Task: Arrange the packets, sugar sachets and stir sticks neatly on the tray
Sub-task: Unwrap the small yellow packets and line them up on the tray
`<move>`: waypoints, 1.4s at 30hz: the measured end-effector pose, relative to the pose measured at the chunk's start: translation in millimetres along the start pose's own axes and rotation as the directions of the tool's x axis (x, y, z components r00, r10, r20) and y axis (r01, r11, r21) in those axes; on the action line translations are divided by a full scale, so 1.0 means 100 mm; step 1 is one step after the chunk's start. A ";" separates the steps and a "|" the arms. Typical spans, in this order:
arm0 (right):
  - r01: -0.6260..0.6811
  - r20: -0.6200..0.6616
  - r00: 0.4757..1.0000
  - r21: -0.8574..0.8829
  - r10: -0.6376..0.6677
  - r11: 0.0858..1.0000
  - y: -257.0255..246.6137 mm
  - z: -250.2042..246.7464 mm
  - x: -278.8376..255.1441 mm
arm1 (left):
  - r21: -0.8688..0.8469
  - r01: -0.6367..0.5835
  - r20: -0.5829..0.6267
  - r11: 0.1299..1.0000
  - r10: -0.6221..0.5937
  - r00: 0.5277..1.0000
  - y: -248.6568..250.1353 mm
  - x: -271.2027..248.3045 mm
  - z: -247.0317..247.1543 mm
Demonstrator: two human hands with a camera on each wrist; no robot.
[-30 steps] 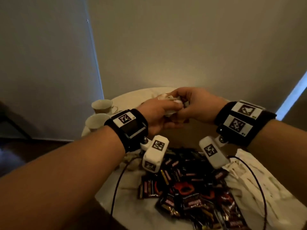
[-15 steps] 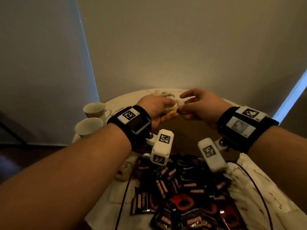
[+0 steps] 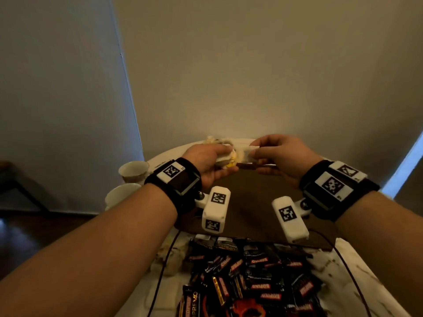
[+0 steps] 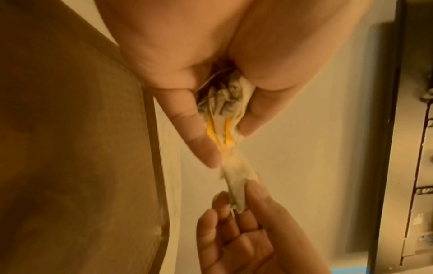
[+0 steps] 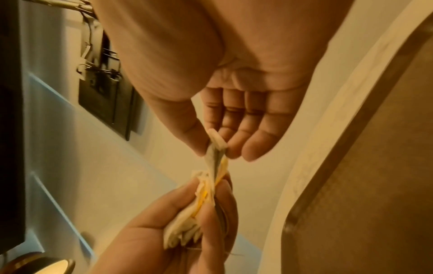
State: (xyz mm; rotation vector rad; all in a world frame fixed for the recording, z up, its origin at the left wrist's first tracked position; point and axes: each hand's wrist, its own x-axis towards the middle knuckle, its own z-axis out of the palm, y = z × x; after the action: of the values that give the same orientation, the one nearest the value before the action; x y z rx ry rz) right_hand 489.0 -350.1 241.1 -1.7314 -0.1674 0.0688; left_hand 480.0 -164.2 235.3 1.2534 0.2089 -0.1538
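My left hand (image 3: 225, 162) grips a bundle of white and yellow sugar sachets (image 3: 229, 159) above the far end of the brown tray (image 3: 251, 193). My right hand (image 3: 255, 154) pinches one white sachet (image 3: 248, 152) that sticks out of the bundle to the right. In the left wrist view the bundle (image 4: 222, 103) sits between thumb and fingers, and the single sachet (image 4: 236, 178) runs down to the right hand's fingertips (image 4: 255, 191). In the right wrist view thumb and index finger pinch the sachet (image 5: 216, 141), and the bundle (image 5: 187, 228) lies below it.
A heap of dark coffee packets (image 3: 251, 277) lies on the white marble table (image 3: 366, 282) near me. Two cups (image 3: 134, 170) (image 3: 121, 195) stand at the table's left edge. More pale sachets (image 3: 212, 140) lie at the far edge by the wall.
The hands were pressed together over the bundle; now the right hand has drawn apart to the right, pulling one sachet partly out of the bundle. The head view has tilted upward.
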 end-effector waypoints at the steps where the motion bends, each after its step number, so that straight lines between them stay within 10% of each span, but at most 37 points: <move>1: 0.043 -0.032 0.999 -0.009 -0.044 0.999 0.00 0.00 -0.05 | -0.039 0.003 -0.021 0.999 -0.003 1.000 -0.03 -0.04 0.02; 7: 0.260 -0.126 0.942 -0.313 -0.312 0.913 0.08 0.13 -0.13 | -0.270 0.058 -0.012 0.961 -0.064 0.998 -0.26 -0.14 0.12; 12: 0.243 0.192 0.967 -0.493 -0.168 0.835 0.09 0.25 -0.11 | -0.382 0.209 0.167 0.900 -0.155 0.974 -0.26 -0.05 0.06; 23: 0.358 0.239 0.933 -0.695 -0.269 0.624 -0.22 0.50 0.16 | -0.296 0.187 0.237 0.937 -0.118 0.964 0.08 0.16 -0.13; 33: 0.129 0.178 0.977 -0.065 -0.115 0.990 -0.20 0.61 0.18 | -0.430 0.092 0.068 0.898 -0.070 0.995 -0.06 0.17 -0.45; 42: -0.069 0.160 0.986 0.604 -0.036 0.794 -0.27 0.58 0.36 | -0.476 -0.074 -0.032 0.876 0.067 0.997 0.11 0.23 -0.56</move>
State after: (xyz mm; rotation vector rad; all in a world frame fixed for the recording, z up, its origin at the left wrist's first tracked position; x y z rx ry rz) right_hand 514.6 -283.9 259.9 -1.0730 -0.2227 0.2531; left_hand 500.7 -107.9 223.3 0.7662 0.1985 -0.0252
